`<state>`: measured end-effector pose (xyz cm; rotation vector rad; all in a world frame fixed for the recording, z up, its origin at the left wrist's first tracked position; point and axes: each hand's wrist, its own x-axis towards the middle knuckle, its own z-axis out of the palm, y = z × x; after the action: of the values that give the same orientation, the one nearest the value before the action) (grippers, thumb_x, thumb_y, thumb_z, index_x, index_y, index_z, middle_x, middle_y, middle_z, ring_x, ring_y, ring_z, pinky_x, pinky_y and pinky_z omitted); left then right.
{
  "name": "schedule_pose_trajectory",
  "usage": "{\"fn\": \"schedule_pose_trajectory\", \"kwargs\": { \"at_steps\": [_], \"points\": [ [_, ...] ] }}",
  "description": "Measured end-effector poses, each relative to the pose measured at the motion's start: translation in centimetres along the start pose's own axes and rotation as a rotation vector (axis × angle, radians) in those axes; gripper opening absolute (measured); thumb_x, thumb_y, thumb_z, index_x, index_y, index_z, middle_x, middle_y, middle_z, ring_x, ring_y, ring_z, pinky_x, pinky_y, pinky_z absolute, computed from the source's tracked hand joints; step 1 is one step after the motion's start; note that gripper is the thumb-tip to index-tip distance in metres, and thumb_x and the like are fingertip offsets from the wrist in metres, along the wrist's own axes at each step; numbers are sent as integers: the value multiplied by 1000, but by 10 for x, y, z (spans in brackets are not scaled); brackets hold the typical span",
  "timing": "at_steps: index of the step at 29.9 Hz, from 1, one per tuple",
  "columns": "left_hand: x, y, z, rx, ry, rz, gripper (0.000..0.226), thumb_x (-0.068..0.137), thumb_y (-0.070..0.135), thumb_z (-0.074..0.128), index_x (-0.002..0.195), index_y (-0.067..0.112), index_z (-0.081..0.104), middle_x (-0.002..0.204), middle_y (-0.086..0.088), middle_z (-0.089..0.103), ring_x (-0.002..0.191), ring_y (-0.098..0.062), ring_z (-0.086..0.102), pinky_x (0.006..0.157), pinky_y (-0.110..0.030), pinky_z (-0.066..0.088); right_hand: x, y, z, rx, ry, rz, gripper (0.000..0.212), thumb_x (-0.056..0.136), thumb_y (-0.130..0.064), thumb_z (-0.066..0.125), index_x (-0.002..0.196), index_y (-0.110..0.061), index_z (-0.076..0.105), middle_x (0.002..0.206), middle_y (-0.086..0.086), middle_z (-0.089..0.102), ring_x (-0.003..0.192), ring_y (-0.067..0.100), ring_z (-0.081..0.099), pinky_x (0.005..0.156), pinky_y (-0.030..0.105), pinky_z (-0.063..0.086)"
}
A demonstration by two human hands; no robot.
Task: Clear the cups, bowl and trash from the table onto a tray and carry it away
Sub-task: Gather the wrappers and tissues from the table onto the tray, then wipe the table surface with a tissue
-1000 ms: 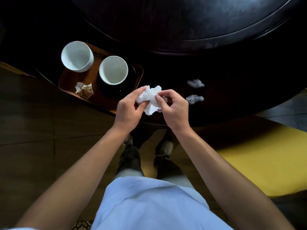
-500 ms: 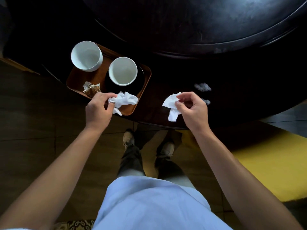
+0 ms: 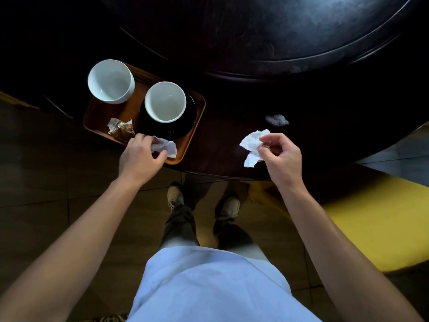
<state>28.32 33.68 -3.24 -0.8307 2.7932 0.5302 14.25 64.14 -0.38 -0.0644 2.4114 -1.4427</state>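
Tissue (image 3: 253,147), pinched in the right hand (image 3: 282,156), looked light, soft and easily torn. Left hand (image 3: 139,159) pressed another wad (image 3: 166,146) onto the tray (image 3: 97,112).

A brown tray (image 3: 92,117) sits at the near edge of a dark round table (image 3: 232,126). On it stand two white cups: the left cup (image 3: 111,81) directly on the tray, the right cup (image 3: 165,101) on a dark saucer (image 3: 183,129). A crumpled brown wrapper (image 3: 120,129) lies at the tray's near side. The left hand (image 3: 139,156) rests at the tray's near rim, fingers curled on a crumpled white tissue (image 3: 168,147). The right hand (image 3: 281,156) pinches a second white tissue (image 3: 251,145) over the table. A small white wad (image 3: 277,119) lies just beyond it.
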Motion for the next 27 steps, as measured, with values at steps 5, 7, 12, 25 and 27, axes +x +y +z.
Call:
{"fn": "schedule_pose_trajectory", "kwargs": {
  "at_steps": [5,7,12,25,27],
  "points": [
    [-25,32,-2,-50,260,255,32,94,30,66,120,12,64,122,-13,58,112,-31,55,89,-40,49,14,10,-27,-56,128,-63,10,90,-10,72,100,-14,71,99,0,70,89,10,67,79,18,55],
    [-30,55,13,-121,216,415,31,94,29,67,120,12,66,126,-11,58,119,-29,55,96,-41,48,23,21,-40,-123,227,-77,9,90,-10,71,97,-15,71,100,3,70,89,10,66,81,19,55],
    [-12,110,71,-154,8,523,44,97,32,60,136,11,57,149,-13,48,143,-31,42,116,-46,40,37,77,-62,-396,356,-2,15,90,-19,67,104,-17,73,101,-1,66,93,20,66,85,42,57],
    [28,115,117,251,18,421,75,100,56,33,161,15,20,171,-13,7,159,-32,2,127,-54,8,95,69,-70,-494,261,-124,12,92,-22,65,99,-13,65,91,0,68,83,16,65,74,26,49],
    [28,115,118,258,27,423,75,99,56,34,161,15,21,171,-13,8,159,-32,3,127,-53,8,124,54,-54,-509,232,-166,11,90,-23,65,97,-15,67,90,-1,71,81,16,67,74,31,54]
  ]
}}
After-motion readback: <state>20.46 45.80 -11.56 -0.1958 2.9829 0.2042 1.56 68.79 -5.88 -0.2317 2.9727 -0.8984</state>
